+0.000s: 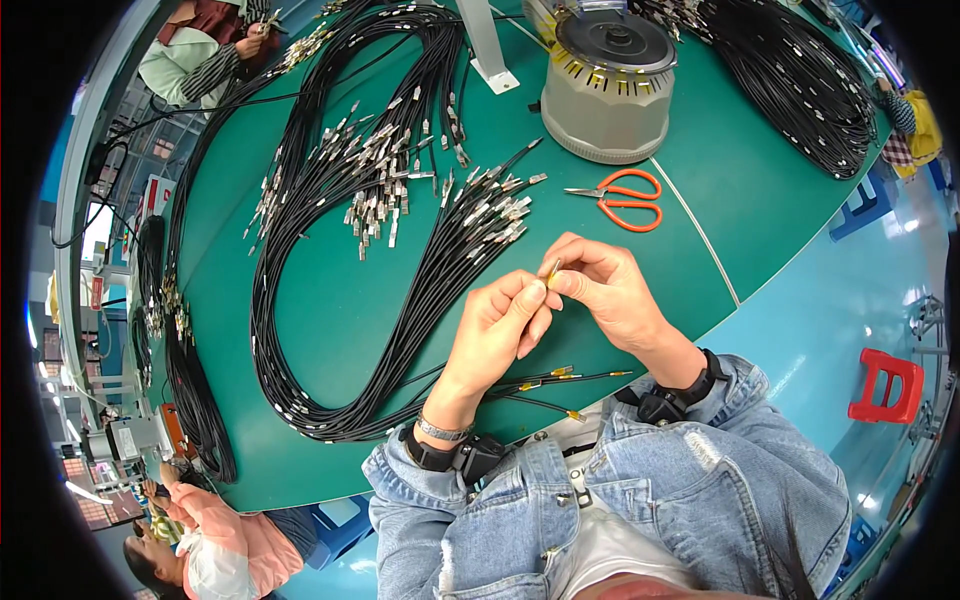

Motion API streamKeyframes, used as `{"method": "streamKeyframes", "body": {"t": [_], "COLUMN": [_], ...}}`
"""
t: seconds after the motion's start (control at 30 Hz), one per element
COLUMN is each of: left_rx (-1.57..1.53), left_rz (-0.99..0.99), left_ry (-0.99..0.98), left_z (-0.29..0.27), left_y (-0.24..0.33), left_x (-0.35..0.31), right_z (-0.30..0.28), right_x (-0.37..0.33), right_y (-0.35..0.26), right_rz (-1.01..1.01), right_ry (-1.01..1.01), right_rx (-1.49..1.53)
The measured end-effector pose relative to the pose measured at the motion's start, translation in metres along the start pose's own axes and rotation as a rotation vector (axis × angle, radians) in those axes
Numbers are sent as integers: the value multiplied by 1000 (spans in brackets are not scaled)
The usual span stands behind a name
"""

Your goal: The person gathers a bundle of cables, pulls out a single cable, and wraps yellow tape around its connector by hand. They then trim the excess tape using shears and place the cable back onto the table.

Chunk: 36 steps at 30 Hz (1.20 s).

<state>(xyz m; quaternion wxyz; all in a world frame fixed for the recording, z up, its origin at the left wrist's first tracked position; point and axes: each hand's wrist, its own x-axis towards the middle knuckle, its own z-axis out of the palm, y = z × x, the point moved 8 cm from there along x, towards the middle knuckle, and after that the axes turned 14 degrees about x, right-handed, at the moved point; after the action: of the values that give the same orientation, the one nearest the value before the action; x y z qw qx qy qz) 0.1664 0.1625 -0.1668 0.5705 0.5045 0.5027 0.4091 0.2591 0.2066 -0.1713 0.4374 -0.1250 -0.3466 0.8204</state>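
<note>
My left hand (500, 318) and my right hand (606, 290) meet above the near part of the green table (330, 280). Their fingertips pinch a small yellowish piece (553, 272) between them; its lower part is hidden by the fingers, so I cannot tell its exact kind. Beyond my left hand lies a bundle of black cables (420, 300) with silvery metal connectors (490, 215). Several cable ends with yellow tips (562, 373) lie between my wrists and the table's near edge. Orange-handled scissors (640, 212), blades pointing left, rest just past my right hand.
A round grey device with a black top (608, 120) and yellow pieces around its rim stands behind the scissors. More coiled black cables (790, 90) lie at the far right. A metal post (485, 50) meets the table. Other people sit at left; a red stool (886, 388) stands right.
</note>
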Motion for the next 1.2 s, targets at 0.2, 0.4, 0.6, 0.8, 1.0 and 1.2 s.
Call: {"method": "streamKeyframes", "body": {"t": [0.2,0.4,0.6,0.8,1.0,1.2], "left_rx": [-167,-243,-86,701,1065,1082], "left_rz": [-75,-73,-54,264,225,126], "left_ry": [-111,-154,-54,338,478,115], "left_z": [3,2,4,-24,-53,-32], "left_y": [-6,-8,-8,4,1,-22], "left_x": [2,1,-2,-12,-26,-31], "right_z": [-6,-6,6,-15,-33,-27], "right_x": [0,-1,-7,-11,-13,-14], "right_y": [4,1,-8,-1,-11,-3], "right_rz": [-39,4,-44,73,40,54], "right_ry": [-49,14,39,51,143,171], "right_rx": [-31,25,-64,-353,-732,-669]}}
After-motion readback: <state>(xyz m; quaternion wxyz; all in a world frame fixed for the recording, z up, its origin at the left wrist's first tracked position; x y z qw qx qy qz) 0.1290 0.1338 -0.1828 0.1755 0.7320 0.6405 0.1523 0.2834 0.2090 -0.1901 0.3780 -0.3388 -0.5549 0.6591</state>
